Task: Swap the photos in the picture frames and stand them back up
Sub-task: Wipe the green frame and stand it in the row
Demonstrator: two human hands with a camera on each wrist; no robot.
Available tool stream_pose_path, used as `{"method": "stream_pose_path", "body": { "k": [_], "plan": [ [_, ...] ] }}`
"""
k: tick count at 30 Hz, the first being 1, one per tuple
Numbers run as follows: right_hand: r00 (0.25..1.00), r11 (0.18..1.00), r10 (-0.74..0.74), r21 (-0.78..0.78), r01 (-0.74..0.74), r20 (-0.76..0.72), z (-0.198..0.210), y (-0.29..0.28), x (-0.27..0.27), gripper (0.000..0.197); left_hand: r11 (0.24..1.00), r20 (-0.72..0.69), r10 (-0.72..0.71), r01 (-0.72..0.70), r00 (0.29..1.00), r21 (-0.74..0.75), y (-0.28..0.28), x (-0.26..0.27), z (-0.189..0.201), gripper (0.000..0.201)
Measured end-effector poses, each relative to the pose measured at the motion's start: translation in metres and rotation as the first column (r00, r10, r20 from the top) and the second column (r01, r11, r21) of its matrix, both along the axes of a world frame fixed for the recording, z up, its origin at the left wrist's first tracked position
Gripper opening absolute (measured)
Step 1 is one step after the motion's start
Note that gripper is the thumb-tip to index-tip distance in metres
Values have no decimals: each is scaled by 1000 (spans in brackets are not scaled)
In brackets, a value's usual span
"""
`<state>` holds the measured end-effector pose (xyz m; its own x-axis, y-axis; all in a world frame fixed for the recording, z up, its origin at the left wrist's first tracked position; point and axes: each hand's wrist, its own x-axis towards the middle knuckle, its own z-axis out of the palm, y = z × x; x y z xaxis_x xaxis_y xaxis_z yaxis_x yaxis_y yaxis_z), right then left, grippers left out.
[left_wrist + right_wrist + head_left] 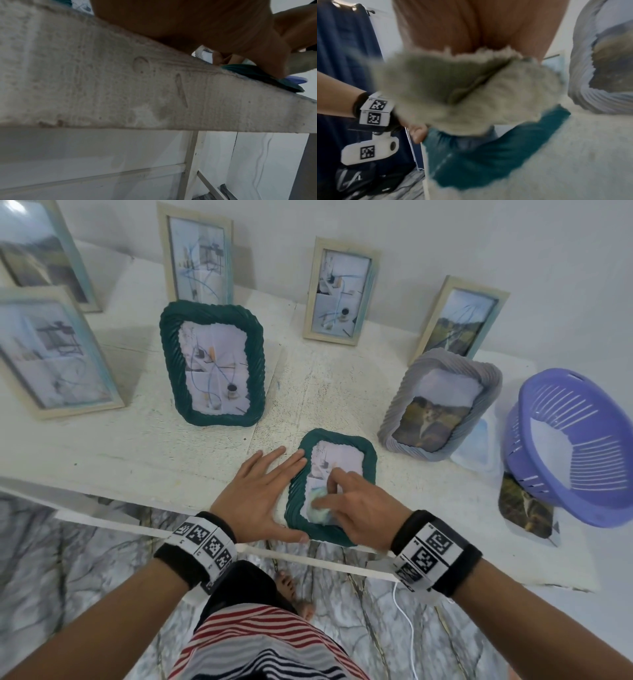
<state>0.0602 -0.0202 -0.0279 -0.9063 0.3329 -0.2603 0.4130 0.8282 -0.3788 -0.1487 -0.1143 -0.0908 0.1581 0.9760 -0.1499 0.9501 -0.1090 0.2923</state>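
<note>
The left hand lies flat on top of the white desk, at its front edge. Its thumb presses on the rim of a dark green frame. Below the desk, white legs and a wall are visible.

A dark teal picture frame with a twisted rope-pattern border lies low in the centre of the head view, holding a pale lilac-white photo; a wad of fluffy cloth, pale green and white, sits on it. A larger frame of the same teal rope pattern stands at centre left. At right, a grey ribbed frame shows a brown and olive landscape print under a white sky. Pale cream wooden frames stand along the top. A lavender slotted plastic basket is at far right. The table is speckled off-white. Both wrists wear black bands with black-and-white square-code tags. At the bottom, a striped garment in red, white and dark navy shows over grey-veined marble flooring.
</note>
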Motion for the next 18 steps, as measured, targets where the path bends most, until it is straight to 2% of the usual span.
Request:
{"method": "stream_pose_path", "body": {
  "k": [2, 5, 7, 11, 13, 18],
  "plan": [
    [998, 999, 35, 3, -36, 55, 5, 7, -2, 31, 1000, -12, 0, 0, 1000, -3, 0, 0, 0, 127],
    [993, 986, -116, 121, 111, 27, 3, 22, -17, 37, 1000, -5, -6, 6, 1000, -7, 0, -1, 1, 126],
    [985, 978, -170, 126, 169, 0, -1, 19, -24, 39, 1000, -1, -2, 2, 1000, -1, 0, -1, 1, 126],
    [1000, 1000, 7, 26, -7, 15, 2, -2, -4, 34, 1000, 11, -1, 1, 1000, -4, 0, -1, 0, 126],
    [998, 999, 35, 19, -36, 56, 7, 1, 7, 30, 1000, 26, 2, -2, 1000, 3, 0, -2, 0, 126],
    [983, 975, -183, 121, 186, -33, -2, 19, 4, 33, 1000, 38, -1, 0, 999, 19, -1, -2, 0, 126]
  ]
}}
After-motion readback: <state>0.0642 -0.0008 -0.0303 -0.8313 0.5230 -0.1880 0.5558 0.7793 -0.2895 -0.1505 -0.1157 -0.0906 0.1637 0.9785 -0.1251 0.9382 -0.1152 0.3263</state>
